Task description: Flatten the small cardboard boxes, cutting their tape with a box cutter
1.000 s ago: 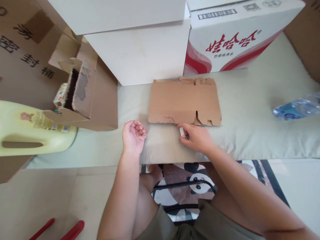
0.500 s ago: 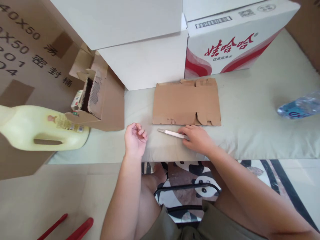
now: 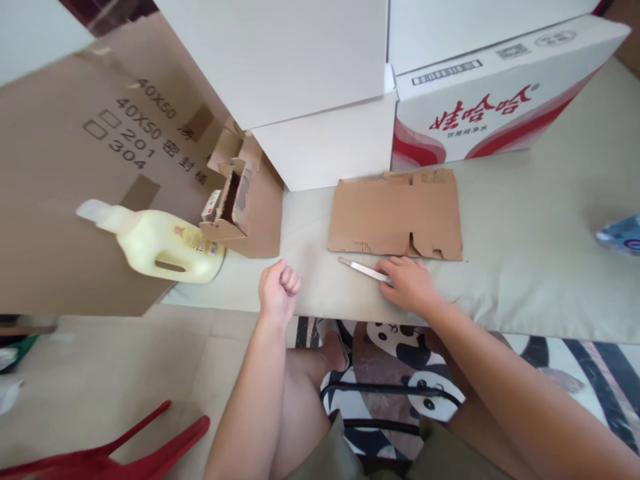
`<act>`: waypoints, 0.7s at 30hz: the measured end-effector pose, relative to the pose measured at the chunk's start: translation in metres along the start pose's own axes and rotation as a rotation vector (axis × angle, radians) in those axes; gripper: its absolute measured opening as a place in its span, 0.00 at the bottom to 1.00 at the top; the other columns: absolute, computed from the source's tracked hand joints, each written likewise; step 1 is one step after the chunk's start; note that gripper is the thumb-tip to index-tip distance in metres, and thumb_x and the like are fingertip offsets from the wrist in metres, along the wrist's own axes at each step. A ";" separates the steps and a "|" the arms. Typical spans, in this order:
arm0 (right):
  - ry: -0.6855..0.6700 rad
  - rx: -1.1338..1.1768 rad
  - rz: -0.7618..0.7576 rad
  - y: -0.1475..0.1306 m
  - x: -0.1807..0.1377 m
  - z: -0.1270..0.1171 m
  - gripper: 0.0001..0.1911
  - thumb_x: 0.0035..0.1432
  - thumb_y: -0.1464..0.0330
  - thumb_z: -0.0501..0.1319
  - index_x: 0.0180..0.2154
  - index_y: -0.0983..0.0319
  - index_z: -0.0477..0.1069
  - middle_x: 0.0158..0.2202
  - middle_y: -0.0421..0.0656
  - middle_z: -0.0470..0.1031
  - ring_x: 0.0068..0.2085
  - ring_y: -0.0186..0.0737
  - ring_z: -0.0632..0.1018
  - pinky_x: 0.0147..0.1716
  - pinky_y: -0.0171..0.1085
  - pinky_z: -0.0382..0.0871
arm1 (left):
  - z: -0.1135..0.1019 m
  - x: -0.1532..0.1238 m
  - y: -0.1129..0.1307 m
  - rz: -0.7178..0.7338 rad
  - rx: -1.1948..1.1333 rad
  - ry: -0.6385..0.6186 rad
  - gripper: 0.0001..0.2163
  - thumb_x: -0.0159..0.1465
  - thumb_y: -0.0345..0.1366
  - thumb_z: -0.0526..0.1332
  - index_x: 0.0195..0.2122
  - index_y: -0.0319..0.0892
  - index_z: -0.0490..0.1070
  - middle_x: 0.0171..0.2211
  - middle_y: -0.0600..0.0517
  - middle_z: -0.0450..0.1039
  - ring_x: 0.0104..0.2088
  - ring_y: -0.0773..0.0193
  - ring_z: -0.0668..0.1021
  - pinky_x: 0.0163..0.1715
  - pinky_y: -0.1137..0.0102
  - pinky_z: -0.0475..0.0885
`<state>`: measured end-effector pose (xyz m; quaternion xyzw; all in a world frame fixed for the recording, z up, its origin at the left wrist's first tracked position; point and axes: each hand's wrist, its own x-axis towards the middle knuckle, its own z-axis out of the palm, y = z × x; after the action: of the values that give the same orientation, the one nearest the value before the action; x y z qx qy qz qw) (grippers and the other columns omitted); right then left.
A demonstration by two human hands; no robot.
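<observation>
My right hand (image 3: 414, 285) rests on the cloth-covered surface (image 3: 320, 300), its fingers closed around the rear end of a slim white craft knife (image 3: 369, 271). The knife's grey tip points left. Just beyond it lies a flat brown cardboard piece (image 3: 385, 217) with notched edges at its right part. My left hand (image 3: 279, 292) is curled into a fist to the left of the knife, apart from it, and nothing shows in it.
White cartons (image 3: 330, 147) and a red-and-white water carton (image 3: 465, 120) stand behind the cardboard. On the left are an opened small box (image 3: 263, 207), a yellow jug (image 3: 150, 240) and a large carton (image 3: 60, 167). A plastic bottle (image 3: 620, 235) lies far right.
My left hand's fingers have closed from a loose curl into a fist. The view has shifted left, so things appear farther right. The right hand keeps hold of the craft knife.
</observation>
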<state>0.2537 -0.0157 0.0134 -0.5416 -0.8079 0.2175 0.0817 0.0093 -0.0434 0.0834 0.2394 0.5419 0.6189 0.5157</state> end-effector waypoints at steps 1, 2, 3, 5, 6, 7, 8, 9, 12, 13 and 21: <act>0.014 -0.010 -0.004 0.001 -0.001 0.003 0.14 0.59 0.70 0.55 0.45 0.59 0.74 0.44 0.48 0.78 0.48 0.51 0.73 0.42 0.44 0.59 | -0.003 -0.002 0.005 0.070 0.013 -0.009 0.26 0.60 0.36 0.59 0.13 0.43 0.42 0.13 0.62 0.35 0.12 0.76 0.47 0.14 0.77 0.48; 0.030 -0.020 -0.006 0.001 -0.002 0.006 0.14 0.60 0.70 0.54 0.46 0.59 0.74 0.44 0.48 0.78 0.48 0.51 0.73 0.42 0.44 0.58 | -0.005 -0.003 0.011 0.127 0.027 -0.019 0.26 0.59 0.37 0.60 0.13 0.43 0.42 0.13 0.62 0.36 0.13 0.76 0.48 0.14 0.77 0.48; 0.049 -0.032 -0.008 0.001 -0.003 0.009 0.14 0.61 0.69 0.54 0.46 0.59 0.74 0.44 0.48 0.77 0.48 0.51 0.73 0.42 0.45 0.57 | -0.007 -0.003 0.018 0.172 0.045 -0.030 0.26 0.58 0.38 0.61 0.13 0.43 0.42 0.13 0.62 0.36 0.13 0.76 0.48 0.14 0.76 0.48; 0.096 -0.057 -0.016 0.002 -0.003 0.016 0.13 0.62 0.67 0.54 0.45 0.59 0.74 0.43 0.47 0.77 0.46 0.50 0.73 0.42 0.45 0.55 | -0.011 -0.001 0.034 0.248 0.099 -0.050 0.27 0.58 0.39 0.62 0.13 0.43 0.42 0.13 0.62 0.36 0.13 0.76 0.47 0.14 0.76 0.47; 0.122 -0.073 -0.022 0.001 -0.003 0.019 0.13 0.63 0.66 0.53 0.44 0.60 0.74 0.42 0.46 0.77 0.45 0.49 0.73 0.42 0.44 0.54 | -0.013 0.001 0.042 0.281 0.136 -0.061 0.26 0.57 0.39 0.62 0.13 0.43 0.43 0.13 0.62 0.36 0.13 0.76 0.47 0.15 0.75 0.46; 0.150 -0.088 -0.026 0.001 -0.003 0.021 0.12 0.63 0.66 0.54 0.43 0.60 0.74 0.40 0.46 0.77 0.44 0.49 0.72 0.41 0.44 0.53 | -0.015 0.004 0.050 0.313 0.178 -0.072 0.26 0.57 0.39 0.63 0.13 0.43 0.43 0.13 0.61 0.36 0.13 0.76 0.47 0.15 0.75 0.45; 0.175 -0.101 -0.031 0.001 -0.003 0.024 0.12 0.63 0.66 0.54 0.42 0.60 0.74 0.39 0.46 0.77 0.43 0.48 0.72 0.41 0.44 0.52 | -0.016 0.007 0.058 0.344 0.223 -0.080 0.26 0.57 0.38 0.63 0.13 0.43 0.43 0.13 0.61 0.36 0.13 0.76 0.47 0.15 0.74 0.44; 0.196 -0.112 -0.037 0.000 -0.003 0.025 0.11 0.63 0.66 0.54 0.41 0.61 0.74 0.38 0.46 0.77 0.43 0.48 0.72 0.41 0.44 0.52 | -0.017 0.011 0.065 0.372 0.272 -0.090 0.26 0.57 0.38 0.62 0.12 0.43 0.44 0.13 0.61 0.37 0.13 0.76 0.47 0.16 0.73 0.44; 0.234 -0.128 -0.044 -0.001 -0.003 0.028 0.10 0.62 0.66 0.54 0.39 0.61 0.73 0.37 0.45 0.77 0.41 0.47 0.71 0.40 0.43 0.51 | -0.018 0.025 0.085 0.488 0.458 -0.113 0.24 0.58 0.37 0.61 0.12 0.43 0.46 0.13 0.59 0.40 0.14 0.74 0.49 0.17 0.71 0.46; 0.240 -0.130 -0.046 -0.001 -0.003 0.028 0.10 0.62 0.66 0.55 0.39 0.61 0.73 0.37 0.45 0.77 0.41 0.47 0.71 0.40 0.43 0.51 | -0.017 0.031 0.092 0.546 0.537 -0.106 0.23 0.58 0.36 0.60 0.12 0.43 0.48 0.13 0.58 0.43 0.15 0.73 0.52 0.18 0.71 0.47; 0.277 -0.158 -0.065 -0.001 -0.004 0.029 0.09 0.62 0.67 0.55 0.39 0.60 0.73 0.34 0.44 0.75 0.40 0.47 0.70 0.39 0.42 0.51 | -0.006 0.116 0.147 0.754 1.335 0.230 0.11 0.59 0.32 0.58 0.19 0.43 0.60 0.20 0.54 0.63 0.26 0.65 0.66 0.32 0.68 0.63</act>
<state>0.2437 -0.0269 -0.0118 -0.5448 -0.8205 0.0735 0.1564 -0.0925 0.0758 0.1864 0.6021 0.7320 0.3159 -0.0429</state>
